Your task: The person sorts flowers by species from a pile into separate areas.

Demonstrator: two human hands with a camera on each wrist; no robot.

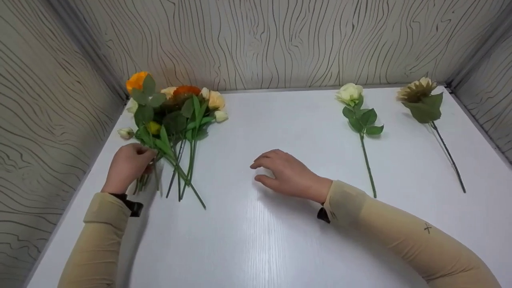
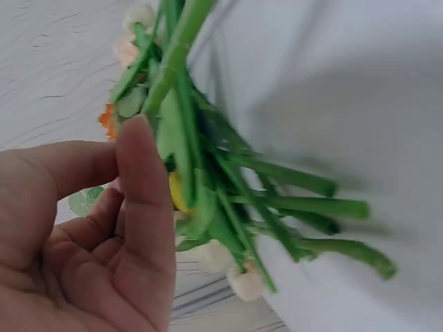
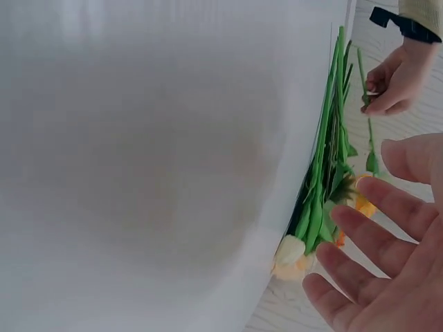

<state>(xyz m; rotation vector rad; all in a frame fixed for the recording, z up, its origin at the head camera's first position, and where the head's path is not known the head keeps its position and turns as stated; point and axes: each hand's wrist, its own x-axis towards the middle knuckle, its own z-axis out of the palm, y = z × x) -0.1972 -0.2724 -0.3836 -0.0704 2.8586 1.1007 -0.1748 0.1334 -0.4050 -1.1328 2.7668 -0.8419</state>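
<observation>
The left hand (image 1: 129,166) is gripping the bunch of flowers (image 1: 172,120) low on its stems, fingers curled round them, near the left edge of the bench (image 1: 256,248). The bunch is lying with its long axis running from the cut ends near the person toward the blooms at the far left corner, and the stems are fanning out loosely below the grip. The left wrist view is showing the thumb (image 2: 142,200) pressing against the green stems (image 2: 277,200).

The right hand (image 1: 286,172) is hovering over the middle of the bench, holding nothing, fingers relaxed and spread, palm down. In the right wrist view its fingers (image 3: 377,235) are pointing toward the bunch.

The white rose (image 1: 354,98) is lying to the right of that hand, bloom toward the far edge and stem running back toward the person. The tan flower (image 1: 418,91) is lying beyond it near the far right corner, its stem angled the same way. Of the two loose flowers the white rose is the nearer, and the right hand is much closer to it than the left
</observation>
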